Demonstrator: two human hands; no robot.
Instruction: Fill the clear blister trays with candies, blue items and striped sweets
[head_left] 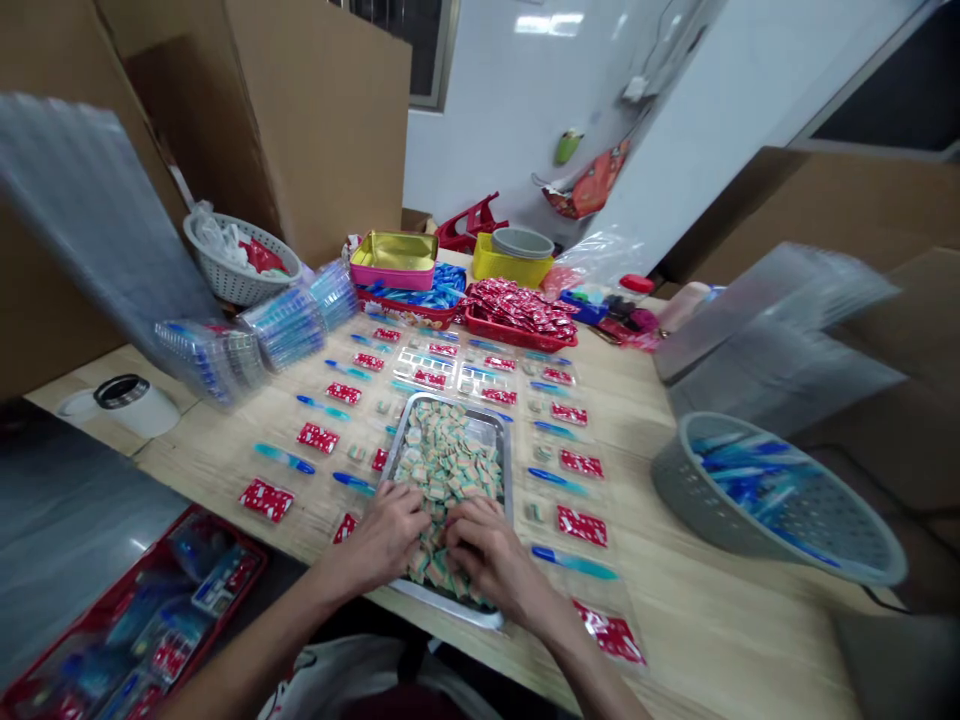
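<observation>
I have both hands down in the metal tray (495,432): my left hand (390,540) and right hand (487,560) curl loosely over the small wrapped squares (446,460), gathering some; a firm pinch I cannot confirm. Next, I judge, comes lifting a few. Fingertips are buried, the tray's near edge hidden

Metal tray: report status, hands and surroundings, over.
Left hand and right hand both down in the metal tray, fingers in the small packets. Grip unclear. Clear trays with red sachets flank it.
</observation>
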